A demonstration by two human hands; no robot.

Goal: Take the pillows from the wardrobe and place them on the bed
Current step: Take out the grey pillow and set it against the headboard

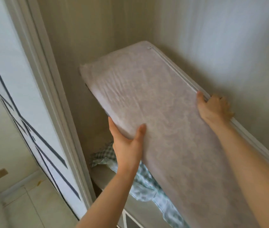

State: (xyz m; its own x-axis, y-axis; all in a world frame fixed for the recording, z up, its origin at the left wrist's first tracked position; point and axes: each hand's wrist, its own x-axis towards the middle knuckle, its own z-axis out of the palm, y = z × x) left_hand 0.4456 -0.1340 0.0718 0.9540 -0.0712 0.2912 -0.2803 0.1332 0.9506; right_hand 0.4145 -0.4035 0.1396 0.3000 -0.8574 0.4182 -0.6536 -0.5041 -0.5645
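A large pale grey-pink pillow [155,112] with a faint pattern and a zip along its right edge fills the middle of the view, inside the open wardrobe [87,46]. It is lifted and tilted, its far end up against the back corner. My left hand [127,143] grips its near left edge, thumb on top and fingers underneath. My right hand [212,107] holds the right edge by the zip seam, close to the wardrobe's right wall. The bed is out of view.
Below the pillow, green-and-white checked fabric [145,181] lies rumpled on a wardrobe shelf [102,175]. The white door frame [51,96] and a sliding door with dark diagonal lines [31,129] stand at the left. Pale tiled floor [31,203] shows at the lower left.
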